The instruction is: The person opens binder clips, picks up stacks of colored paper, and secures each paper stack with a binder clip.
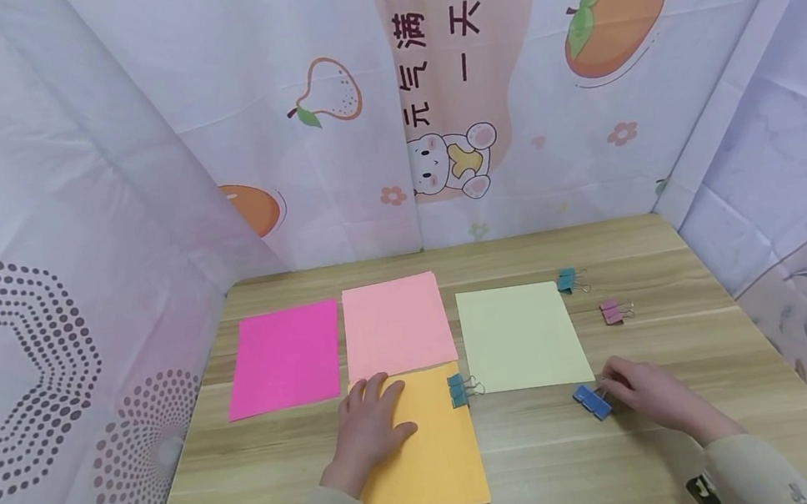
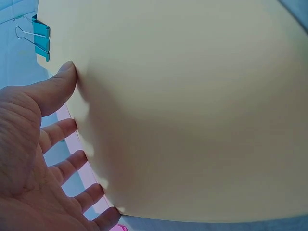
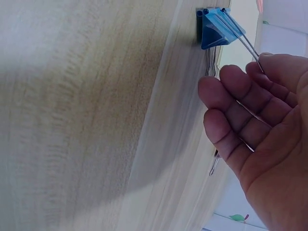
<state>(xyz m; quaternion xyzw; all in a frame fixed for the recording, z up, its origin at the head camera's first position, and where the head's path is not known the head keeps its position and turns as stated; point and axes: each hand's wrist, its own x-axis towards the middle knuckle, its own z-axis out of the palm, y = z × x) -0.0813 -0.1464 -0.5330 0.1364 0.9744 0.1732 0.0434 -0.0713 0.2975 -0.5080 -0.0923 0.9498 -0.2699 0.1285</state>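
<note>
My left hand point(image 1: 371, 428) rests on a yellow-orange sheet of paper point(image 1: 437, 466), its fingers spread along the left and upper part. A teal binder clip point(image 1: 457, 391) grips that sheet near its upper right corner; the left wrist view shows this teal clip point(image 2: 42, 38) beyond the thumb. On the right, my right hand point(image 1: 651, 394) pinches a wire handle of a blue binder clip point(image 1: 592, 402) between thumb and forefinger. Seen from the right wrist, the blue clip point(image 3: 217, 31) is at the table surface, and the other fingers are loosely bent.
Behind the orange sheet lies a light pink sheet point(image 1: 397, 324), with a magenta sheet point(image 1: 284, 359) to its left. A pale green sheet point(image 1: 523, 338) lies to the right. A second teal clip point(image 1: 566, 281) and a pink clip point(image 1: 611, 312) are at the back right. Printed curtains point(image 1: 336, 193) enclose the table.
</note>
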